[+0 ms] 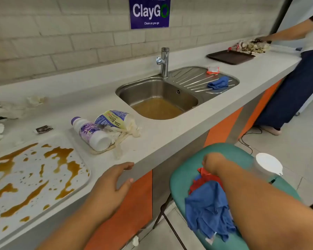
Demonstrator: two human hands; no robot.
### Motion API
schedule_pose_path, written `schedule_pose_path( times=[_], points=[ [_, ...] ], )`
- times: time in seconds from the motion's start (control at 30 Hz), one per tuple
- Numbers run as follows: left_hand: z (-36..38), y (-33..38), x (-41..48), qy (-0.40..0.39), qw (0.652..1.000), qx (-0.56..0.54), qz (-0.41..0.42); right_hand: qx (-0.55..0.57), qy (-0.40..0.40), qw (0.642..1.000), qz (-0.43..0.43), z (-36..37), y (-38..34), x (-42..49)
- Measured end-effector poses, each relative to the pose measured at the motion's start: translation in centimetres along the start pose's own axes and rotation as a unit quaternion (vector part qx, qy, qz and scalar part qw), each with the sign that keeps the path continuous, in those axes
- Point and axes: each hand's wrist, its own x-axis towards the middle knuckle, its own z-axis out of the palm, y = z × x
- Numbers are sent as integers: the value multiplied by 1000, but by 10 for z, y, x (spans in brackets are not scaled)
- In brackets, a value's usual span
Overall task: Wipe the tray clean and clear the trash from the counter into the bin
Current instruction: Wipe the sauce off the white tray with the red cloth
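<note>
A white tray (pixel 43 199) smeared with brown liquid lies on the counter at the near left. Behind it lie a purple-labelled white bottle (pixel 90 132), a crumpled snack wrapper (pixel 114 120) with used tissue, and a small dark sachet (pixel 43 129). My left hand (pixel 110 184) hovers with relaxed fingers at the counter's front edge, holding nothing. My right hand (pixel 212 164) reaches down onto a teal chair seat (pixel 181 179) and pinches a red cloth (pixel 204 179) lying beside a blue cloth (pixel 208 208).
A steel sink (pixel 157 94) holds brown water; a blue rag (pixel 218 83) and a red-white wrapper (pixel 213 69) lie on its drainboard. More crumpled tissues (pixel 0 112) sit far left. Another person works by a brown tray (pixel 229 57) at far right. A white-lidded container (pixel 268 164) stands on the chair.
</note>
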Motion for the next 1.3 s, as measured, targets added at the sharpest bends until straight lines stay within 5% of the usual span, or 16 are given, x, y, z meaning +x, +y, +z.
schedule_pose_path(
  times=[0.1,0.2,0.33,0.53,0.83,1.07,1.2,1.3],
  points=[
    [4,5,11,-10,1000,0,17,-86,-68,993,-35,17,0,2],
    [6,11,20,-25,1000,0,11,-55,-120,987,-89,14,-12,-4],
    [11,13,29,-39,999,-1,20,-55,-114,992,6,14,23,9],
    [13,25,37,-44,998,7,52,164,-208,964,35,-64,59,-23],
    [17,49,35,-74,994,-29,72,371,-72,921,-90,-128,74,-97],
    [15,80,24,-127,980,-150,10,384,128,887,-224,-153,0,-164],
    [5,89,0,-244,938,-236,-72,472,148,812,-310,-156,-57,-195],
    [-4,76,-22,-243,919,-296,-95,534,135,764,-336,-145,-89,-205]
  ],
)
